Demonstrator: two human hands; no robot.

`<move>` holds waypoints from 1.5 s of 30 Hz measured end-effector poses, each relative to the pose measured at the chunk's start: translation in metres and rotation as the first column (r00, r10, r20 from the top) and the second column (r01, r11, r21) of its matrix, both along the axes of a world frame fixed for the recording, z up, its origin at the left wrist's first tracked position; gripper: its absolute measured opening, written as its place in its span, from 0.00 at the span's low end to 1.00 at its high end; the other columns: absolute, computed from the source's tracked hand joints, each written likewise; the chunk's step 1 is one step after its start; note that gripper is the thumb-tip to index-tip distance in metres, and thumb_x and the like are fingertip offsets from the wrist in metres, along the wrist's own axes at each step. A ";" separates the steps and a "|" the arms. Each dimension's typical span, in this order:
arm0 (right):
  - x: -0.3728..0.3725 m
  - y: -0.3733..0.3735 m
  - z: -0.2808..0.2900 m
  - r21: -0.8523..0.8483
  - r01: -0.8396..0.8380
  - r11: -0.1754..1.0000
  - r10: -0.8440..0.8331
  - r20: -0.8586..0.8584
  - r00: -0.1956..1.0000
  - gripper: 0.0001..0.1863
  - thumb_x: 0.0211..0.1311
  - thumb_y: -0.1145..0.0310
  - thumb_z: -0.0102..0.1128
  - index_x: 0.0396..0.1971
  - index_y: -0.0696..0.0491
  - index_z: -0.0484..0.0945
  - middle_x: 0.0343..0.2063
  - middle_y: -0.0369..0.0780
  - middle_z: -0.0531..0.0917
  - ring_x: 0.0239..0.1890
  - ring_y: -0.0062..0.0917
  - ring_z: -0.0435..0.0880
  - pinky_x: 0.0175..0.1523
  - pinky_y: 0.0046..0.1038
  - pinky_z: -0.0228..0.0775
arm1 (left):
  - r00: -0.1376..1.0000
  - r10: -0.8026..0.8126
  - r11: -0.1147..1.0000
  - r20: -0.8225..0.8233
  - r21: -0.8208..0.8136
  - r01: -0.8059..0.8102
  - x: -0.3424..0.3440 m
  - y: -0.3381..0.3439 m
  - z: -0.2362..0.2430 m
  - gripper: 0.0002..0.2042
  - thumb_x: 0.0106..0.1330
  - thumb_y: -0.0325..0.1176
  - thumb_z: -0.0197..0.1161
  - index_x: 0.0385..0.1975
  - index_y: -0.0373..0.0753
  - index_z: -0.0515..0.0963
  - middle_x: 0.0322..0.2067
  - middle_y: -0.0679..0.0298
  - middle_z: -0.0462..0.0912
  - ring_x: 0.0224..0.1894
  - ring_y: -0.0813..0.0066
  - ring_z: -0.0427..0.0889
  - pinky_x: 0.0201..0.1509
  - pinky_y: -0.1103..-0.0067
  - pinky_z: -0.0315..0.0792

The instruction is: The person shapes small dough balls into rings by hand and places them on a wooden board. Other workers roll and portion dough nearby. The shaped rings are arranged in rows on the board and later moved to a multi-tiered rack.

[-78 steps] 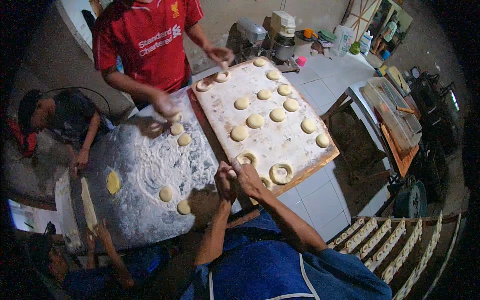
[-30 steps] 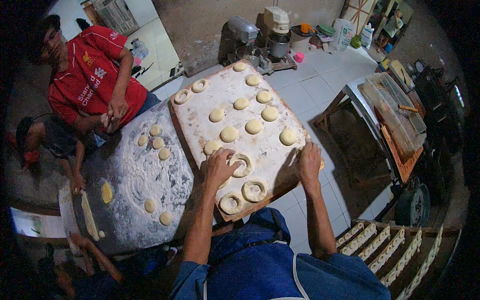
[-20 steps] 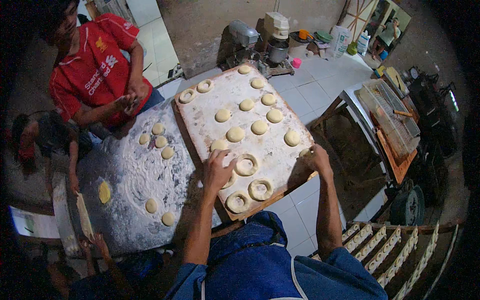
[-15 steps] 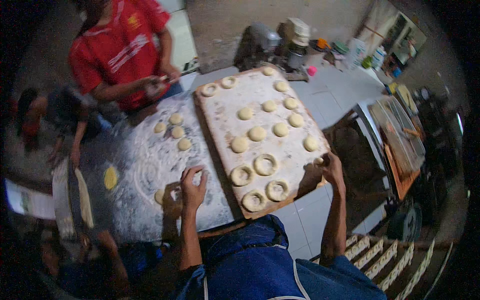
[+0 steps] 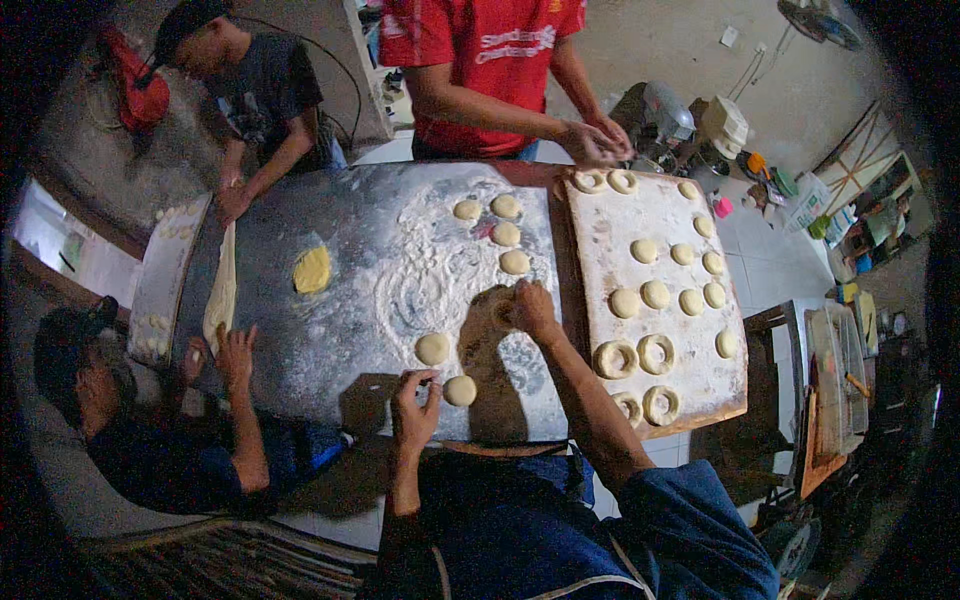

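Note:
My left hand (image 5: 415, 408) is by the table's near edge, fingers bent and the thumb apart, holding nothing. Its fingertips are beside a round dough ball (image 5: 460, 390). A second dough ball (image 5: 432, 348) rests just beyond. Reaching over the floured table (image 5: 430, 290), my right hand (image 5: 533, 308) has its fingers closed at a shadowed dough piece (image 5: 503, 313), largely covered by the fingers. Several dough balls (image 5: 514, 261) lie past it. On the right, a floured board (image 5: 660, 215) carries several dough rounds (image 5: 655, 294) and dough rings (image 5: 657, 354).
Across the table a person in a red shirt (image 5: 480, 70) holds their hands near the board. At the left, two people handle a long dough strip (image 5: 222, 285). A yellow dough piece (image 5: 311, 270) lies on the dark tabletop. Mixers (image 5: 668, 115) stand behind the board.
My view has swung left. My right hand has gone from the board's near right edge to the floured table. My left hand is now beside a dough ball near the table's edge.

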State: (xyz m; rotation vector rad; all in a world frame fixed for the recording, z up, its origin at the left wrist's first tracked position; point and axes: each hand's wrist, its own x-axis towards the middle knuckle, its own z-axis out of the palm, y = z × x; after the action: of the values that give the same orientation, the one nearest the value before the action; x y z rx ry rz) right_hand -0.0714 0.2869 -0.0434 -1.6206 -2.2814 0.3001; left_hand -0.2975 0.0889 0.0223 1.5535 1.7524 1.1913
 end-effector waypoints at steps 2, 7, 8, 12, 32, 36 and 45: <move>0.015 -0.001 -0.009 0.234 -0.106 0.966 0.131 -0.095 0.987 0.20 0.42 0.60 0.69 0.30 0.56 0.73 0.24 0.48 0.79 0.29 0.45 0.79 0.34 0.41 0.71 | 0.992 -0.025 1.000 0.123 -0.015 0.027 0.011 0.008 -0.007 0.07 0.62 0.27 0.59 0.38 0.33 0.77 0.36 0.56 0.80 0.40 0.65 0.79 0.45 0.72 0.71; 0.016 -0.056 0.034 -0.291 -0.176 0.940 -0.124 -0.774 0.621 0.15 0.48 0.77 0.68 0.32 0.55 0.69 0.24 0.36 0.77 0.32 0.19 0.78 0.32 0.25 0.71 | 0.879 -0.044 0.998 0.475 0.067 0.014 0.065 0.053 -0.017 0.12 0.64 0.35 0.63 0.43 0.34 0.77 0.36 0.61 0.82 0.41 0.70 0.79 0.47 0.77 0.72; 0.012 -0.073 0.054 -0.388 -0.188 0.902 -0.252 -0.828 0.500 0.16 0.49 0.79 0.67 0.33 0.55 0.68 0.25 0.36 0.78 0.33 0.19 0.79 0.33 0.23 0.72 | 0.859 -0.079 0.996 0.505 0.016 0.082 0.068 0.062 -0.017 0.13 0.63 0.35 0.64 0.42 0.34 0.77 0.36 0.61 0.81 0.41 0.71 0.79 0.47 0.77 0.72; 0.016 -0.114 0.069 -0.460 -0.127 0.879 -0.396 -0.852 0.343 0.23 0.49 0.81 0.67 0.42 0.55 0.64 0.30 0.42 0.81 0.33 0.25 0.82 0.35 0.26 0.76 | 0.872 -0.174 0.965 0.457 -0.097 0.243 0.082 0.068 -0.008 0.15 0.60 0.35 0.67 0.42 0.32 0.77 0.37 0.62 0.80 0.41 0.73 0.77 0.48 0.77 0.71; 0.057 -0.140 0.078 -0.631 -0.123 0.766 -0.643 -0.756 -0.125 0.30 0.68 0.44 0.41 0.30 0.59 0.78 0.18 0.39 0.76 0.21 0.28 0.76 0.29 0.31 0.70 | 0.352 -0.229 0.950 0.908 0.129 0.285 0.146 0.066 -0.012 0.13 0.63 0.37 0.50 0.44 0.39 0.65 0.33 0.62 0.72 0.35 0.70 0.77 0.40 0.74 0.73; 0.089 -0.141 0.081 -0.624 0.081 0.777 -0.496 -0.528 0.690 0.35 0.66 0.37 0.36 0.26 0.57 0.77 0.17 0.37 0.76 0.17 0.23 0.73 0.23 0.27 0.65 | 0.911 -0.282 0.957 0.303 0.018 0.290 0.184 0.060 0.026 0.12 0.72 0.41 0.41 0.35 0.38 0.65 0.24 0.60 0.70 0.27 0.69 0.75 0.31 0.67 0.69; 0.136 -0.154 0.080 -0.411 0.139 0.901 -0.414 -0.718 0.559 0.27 0.72 0.47 0.38 0.23 0.55 0.67 0.19 0.34 0.69 0.24 0.20 0.68 0.29 0.27 0.61 | 0.850 -0.350 0.937 0.394 0.138 0.322 0.240 0.060 0.015 0.23 0.73 0.51 0.36 0.26 0.37 0.65 0.17 0.62 0.66 0.20 0.67 0.70 0.27 0.71 0.65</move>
State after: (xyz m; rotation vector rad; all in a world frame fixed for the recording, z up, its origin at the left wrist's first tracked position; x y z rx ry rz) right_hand 0.0646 0.1331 0.0364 -1.5012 -1.2926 1.1042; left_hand -0.0573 0.1488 0.0377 1.4376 1.1234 1.2905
